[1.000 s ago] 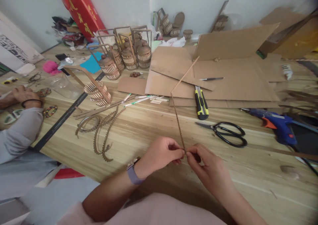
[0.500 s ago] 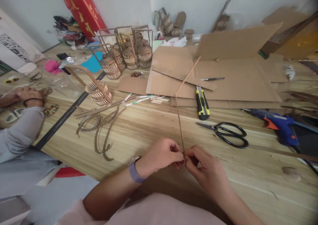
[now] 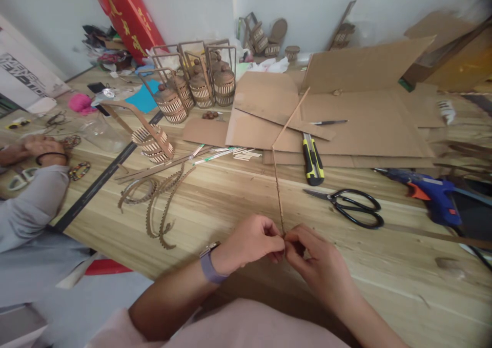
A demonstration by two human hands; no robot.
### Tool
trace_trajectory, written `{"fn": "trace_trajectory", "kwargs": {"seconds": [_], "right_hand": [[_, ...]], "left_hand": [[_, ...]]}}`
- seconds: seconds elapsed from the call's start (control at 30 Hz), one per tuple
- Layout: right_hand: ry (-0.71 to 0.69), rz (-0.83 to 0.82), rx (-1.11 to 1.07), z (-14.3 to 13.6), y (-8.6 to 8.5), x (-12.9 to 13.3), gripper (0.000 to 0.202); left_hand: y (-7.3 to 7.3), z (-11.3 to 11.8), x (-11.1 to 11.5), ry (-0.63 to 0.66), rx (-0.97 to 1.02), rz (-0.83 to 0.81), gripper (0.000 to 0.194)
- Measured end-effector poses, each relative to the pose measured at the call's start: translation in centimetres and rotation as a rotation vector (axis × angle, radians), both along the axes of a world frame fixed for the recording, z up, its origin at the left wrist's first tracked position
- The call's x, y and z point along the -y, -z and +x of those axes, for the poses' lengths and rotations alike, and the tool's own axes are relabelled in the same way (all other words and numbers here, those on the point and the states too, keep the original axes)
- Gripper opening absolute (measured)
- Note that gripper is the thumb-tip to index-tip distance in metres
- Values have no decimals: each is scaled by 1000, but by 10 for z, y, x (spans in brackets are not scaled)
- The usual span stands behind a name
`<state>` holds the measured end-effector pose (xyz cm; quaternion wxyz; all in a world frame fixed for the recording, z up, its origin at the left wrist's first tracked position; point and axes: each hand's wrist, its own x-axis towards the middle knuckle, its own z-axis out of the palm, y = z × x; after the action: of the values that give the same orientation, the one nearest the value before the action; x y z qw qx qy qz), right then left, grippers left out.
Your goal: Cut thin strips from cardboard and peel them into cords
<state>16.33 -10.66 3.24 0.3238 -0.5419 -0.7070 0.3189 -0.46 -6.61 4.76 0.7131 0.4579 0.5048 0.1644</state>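
A thin brown cardboard strip [image 3: 277,184] runs from my fingers up over the cardboard pile, with a bend partway. My left hand [image 3: 257,238] pinches its near end, and a watch with a purple band is on that wrist. Fingertips of my right hand [image 3: 315,256] meet the left ones, also closed on the strip's end; the exact tip is hidden between them. Ahead of the right hand lie black-handled scissors [image 3: 355,208] and a yellow-and-black utility knife [image 3: 313,159]. Left of my hands, several notched cardboard strips [image 3: 165,209] curl on the table.
Cardboard sheets [image 3: 365,127] cover the table's back right. A blue glue gun [image 3: 438,191] lies at the right. Small lidded baskets with tall handles [image 3: 202,89] stand behind, near an open basket [image 3: 151,143]. A co-worker's hands [image 3: 42,148] rest at far left.
Almost nothing has moved. Both hands keep their pinch at the strip's near end, with only a slight shift of the fingertips and strip.
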Motion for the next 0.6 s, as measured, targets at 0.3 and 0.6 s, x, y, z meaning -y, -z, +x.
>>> {"fn": "trace_trajectory", "kwargs": {"seconds": [0.3, 0.6], "right_hand": [[2, -36, -19, -1, -2, 1, 22], [18, -97, -22, 3, -3, -2, 19]], "left_hand": [[2, 0, 0, 0, 24, -4, 9], [-7, 3, -2, -28, 33, -95, 15]]}}
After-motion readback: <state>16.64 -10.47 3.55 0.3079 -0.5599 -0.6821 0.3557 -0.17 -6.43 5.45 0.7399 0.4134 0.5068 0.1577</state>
